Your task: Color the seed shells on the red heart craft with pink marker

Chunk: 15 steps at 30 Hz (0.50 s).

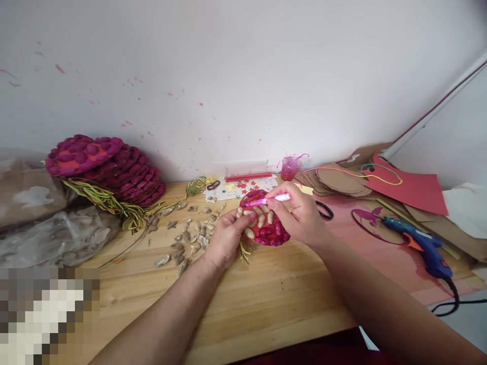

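My left hand (227,238) grips the left edge of a round red disc (276,221) covered with peanut shells. Some shells on it are painted magenta; others, near the left and middle, are bare tan. A few yellow-green strings hang below the disc. In my right hand (300,215) is a white paintbrush (276,199) with a pink-stained front, held like a pen. Its tip rests over the upper left of the disc; whether it touches a shell I cannot tell. Loose peanut shells (198,235) lie scattered on the table left of my hands.
A stack of magenta shell-covered discs (110,167) with strings stands at the left by plastic bags (87,233). Behind the disc are a paper with stars (228,190) and a pink paint cup (291,166). Cardboard circles (338,180), red sheet (418,187) and blue glue gun (426,248) lie right.
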{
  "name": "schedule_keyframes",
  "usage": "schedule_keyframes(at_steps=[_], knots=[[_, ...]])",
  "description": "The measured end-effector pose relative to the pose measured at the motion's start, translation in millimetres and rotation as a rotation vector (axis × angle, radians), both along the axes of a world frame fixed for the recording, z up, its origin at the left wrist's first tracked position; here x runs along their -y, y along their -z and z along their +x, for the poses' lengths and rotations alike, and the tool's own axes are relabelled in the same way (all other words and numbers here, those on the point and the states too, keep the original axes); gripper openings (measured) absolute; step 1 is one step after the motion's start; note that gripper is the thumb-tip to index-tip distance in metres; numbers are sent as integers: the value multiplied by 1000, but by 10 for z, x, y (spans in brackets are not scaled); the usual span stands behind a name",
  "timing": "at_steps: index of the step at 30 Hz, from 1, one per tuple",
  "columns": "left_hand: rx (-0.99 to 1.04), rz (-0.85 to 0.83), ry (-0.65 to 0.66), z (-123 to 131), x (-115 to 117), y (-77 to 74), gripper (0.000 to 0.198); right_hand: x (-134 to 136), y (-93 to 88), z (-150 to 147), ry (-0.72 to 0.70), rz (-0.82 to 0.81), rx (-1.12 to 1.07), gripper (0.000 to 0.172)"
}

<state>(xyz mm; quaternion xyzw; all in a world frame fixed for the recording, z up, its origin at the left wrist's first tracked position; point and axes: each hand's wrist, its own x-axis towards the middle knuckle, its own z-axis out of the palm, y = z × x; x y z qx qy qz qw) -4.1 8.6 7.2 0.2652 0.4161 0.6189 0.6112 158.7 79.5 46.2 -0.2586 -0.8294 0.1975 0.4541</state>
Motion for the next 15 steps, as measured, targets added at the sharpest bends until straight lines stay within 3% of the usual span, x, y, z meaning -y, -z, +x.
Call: schedule_keyframes(at_steps=[8,15], knots=[[28,-10,9,14,4,-26,36,-13,24,10,-43,-73,-30,5],[43,-36,5,10,8,-51,39,-32,25,11,7,-104,-107,7]])
